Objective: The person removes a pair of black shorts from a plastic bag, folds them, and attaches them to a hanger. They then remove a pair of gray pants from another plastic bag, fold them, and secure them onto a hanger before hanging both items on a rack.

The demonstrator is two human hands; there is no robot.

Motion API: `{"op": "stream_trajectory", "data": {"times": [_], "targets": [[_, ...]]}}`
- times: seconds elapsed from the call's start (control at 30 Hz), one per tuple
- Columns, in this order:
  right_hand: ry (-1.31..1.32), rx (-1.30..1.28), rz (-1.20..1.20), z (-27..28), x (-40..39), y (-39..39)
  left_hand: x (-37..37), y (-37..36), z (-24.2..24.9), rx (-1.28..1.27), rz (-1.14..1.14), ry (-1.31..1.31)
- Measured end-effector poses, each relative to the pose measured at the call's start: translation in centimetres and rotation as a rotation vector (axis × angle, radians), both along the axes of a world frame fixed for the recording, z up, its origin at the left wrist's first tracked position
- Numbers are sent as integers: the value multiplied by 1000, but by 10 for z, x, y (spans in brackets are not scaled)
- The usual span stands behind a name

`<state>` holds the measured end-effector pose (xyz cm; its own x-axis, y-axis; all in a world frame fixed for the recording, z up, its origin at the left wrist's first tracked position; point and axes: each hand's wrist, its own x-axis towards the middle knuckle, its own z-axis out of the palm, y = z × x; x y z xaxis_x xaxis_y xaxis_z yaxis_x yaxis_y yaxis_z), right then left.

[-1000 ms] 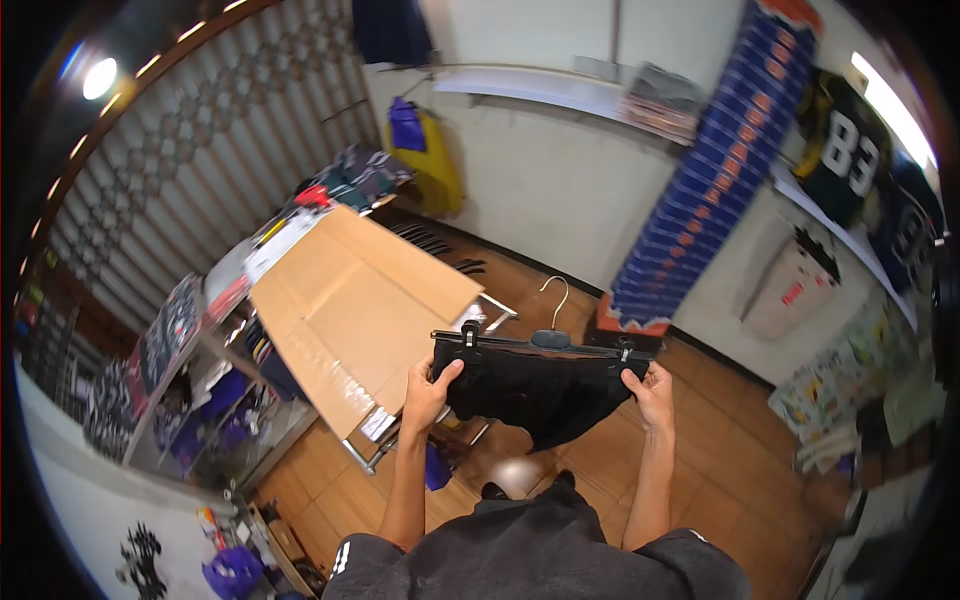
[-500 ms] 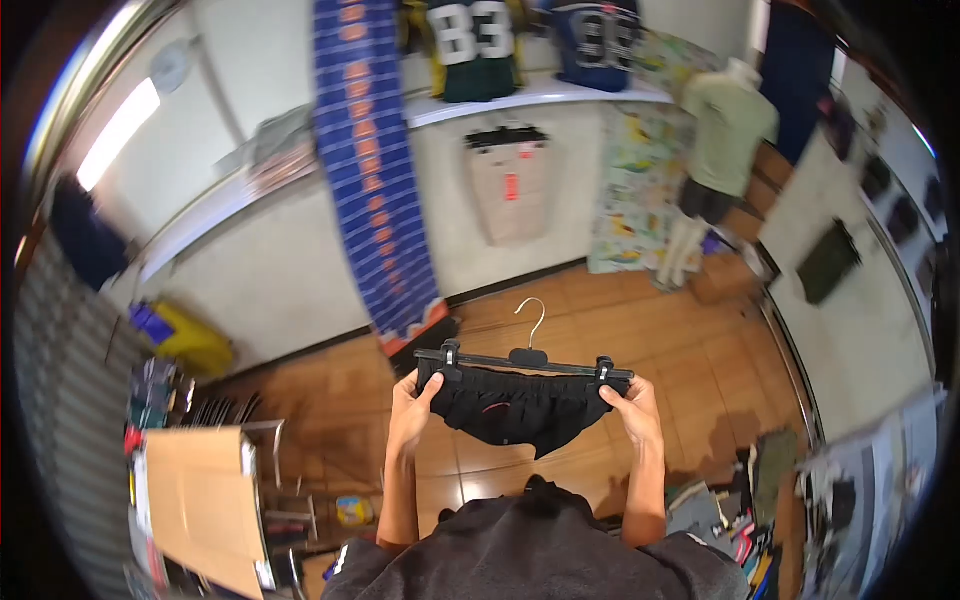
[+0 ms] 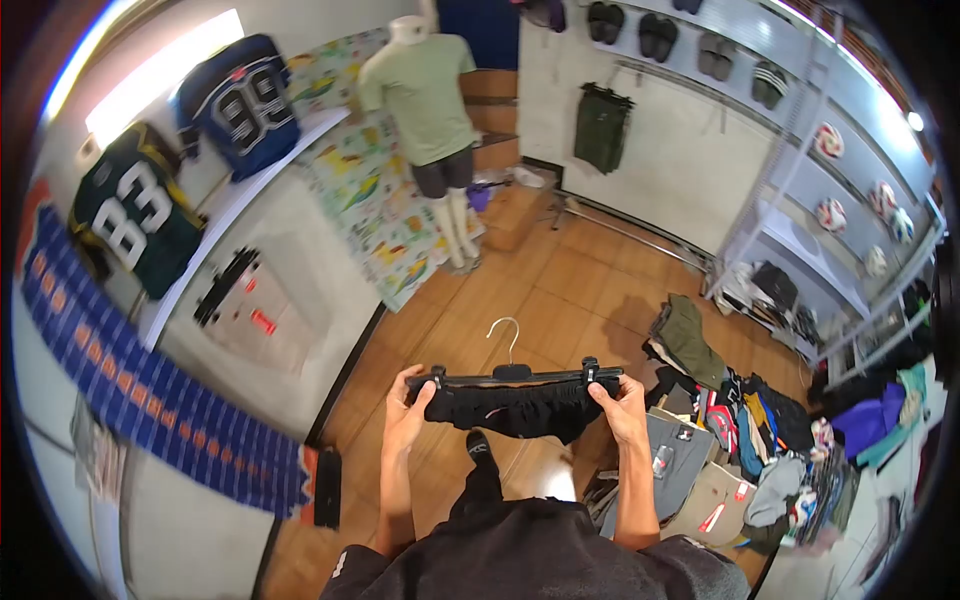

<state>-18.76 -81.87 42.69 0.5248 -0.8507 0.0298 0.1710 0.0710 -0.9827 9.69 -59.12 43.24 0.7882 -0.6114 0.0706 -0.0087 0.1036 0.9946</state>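
Black shorts (image 3: pixel 510 408) hang from a black clip hanger (image 3: pixel 513 373) with a metal hook, held out in front of my body. My left hand (image 3: pixel 404 412) is closed at the left end of the waistband and hanger, its thumb beside the left clip. At the opposite end, my right hand (image 3: pixel 624 410) grips the waistband and bar the same way, thumb just under the right clip. The hook points up and away from me, touching nothing. Fingers behind the cloth are partly hidden.
Heaped clothes (image 3: pixel 760 420) lie on the right, beside folded grey trousers (image 3: pixel 672 455). A dressed mannequin (image 3: pixel 425 100) stands ahead. Dark green shorts (image 3: pixel 602 128) hang on the far wall. Left are jerseys (image 3: pixel 135 215) and a long blue banner (image 3: pixel 150 385). Tiled floor (image 3: pixel 540 290) lies between.
My view has swung to the right, bringing the clothes heap and ball shelves into sight. Both hands still hold the shorts and hanger. One foot now shows below, stepping forward.
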Motion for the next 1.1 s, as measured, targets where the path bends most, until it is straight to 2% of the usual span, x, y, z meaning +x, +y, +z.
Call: {"op": "stream_trajectory", "data": {"times": [0.03,0.13,0.23,0.37,0.47,0.6,0.77,0.87,0.97,1.1], "targets": [[20,-12,-40,1,6,-10,12,-24,0,-4,14,-30],[96,-56,-140,-7,22,-41,37,-96,20,102,139,-360],[146,-43,-214,7,55,-66,80,-167,32,10,-169,-415],[181,-92,-298,11,98,-106,115,-254,44,2,-699,-215],[230,-56,-376,17,120,-131,149,-320,36,21,-950,-264],[117,2,-454,6,146,-175,171,-389,37,27,-1066,-101],[40,39,-509,-13,174,-247,200,-484,28,50,-1155,28],[3,70,-520,-18,196,-305,220,-544,37,98,-1166,-34],[-10,85,-515,-19,218,-371,246,-613,35,-47,-1189,-168],[21,63,-491,-13,238,-467,284,-685,38,55,-856,-185]]}}
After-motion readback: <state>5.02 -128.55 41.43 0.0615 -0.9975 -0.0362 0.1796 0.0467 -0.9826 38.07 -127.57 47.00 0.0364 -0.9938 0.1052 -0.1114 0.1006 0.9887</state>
